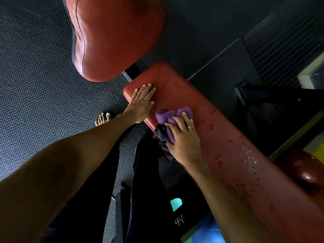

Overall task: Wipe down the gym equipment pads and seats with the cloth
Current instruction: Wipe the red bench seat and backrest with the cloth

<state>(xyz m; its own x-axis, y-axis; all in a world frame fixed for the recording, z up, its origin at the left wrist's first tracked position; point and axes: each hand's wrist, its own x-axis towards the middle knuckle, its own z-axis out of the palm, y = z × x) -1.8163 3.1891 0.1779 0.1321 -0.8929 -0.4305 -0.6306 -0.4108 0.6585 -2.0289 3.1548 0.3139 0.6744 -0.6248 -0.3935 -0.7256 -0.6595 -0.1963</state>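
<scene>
A long red bench pad (pixel 178 88) runs from the centre toward the lower right, with water droplets scattered over its lower stretch. My left hand (pixel 142 104) lies flat with straight fingers on the pad's near end. My right hand (pixel 184 139) presses and grips a bunched purple and dark cloth (pixel 166 118) against the pad, just right of the left hand. A second red seat pad (pixel 114 37) hangs above and to the left, tilted, apart from both hands.
Dark textured rubber flooring (pixel 35 85) covers the left side, with a bare foot (pixel 103 118) on it. Black metal frame parts (pixel 263 95) stand to the right of the bench. A round dark-red roller pad (pixel 305 171) sits at the right edge.
</scene>
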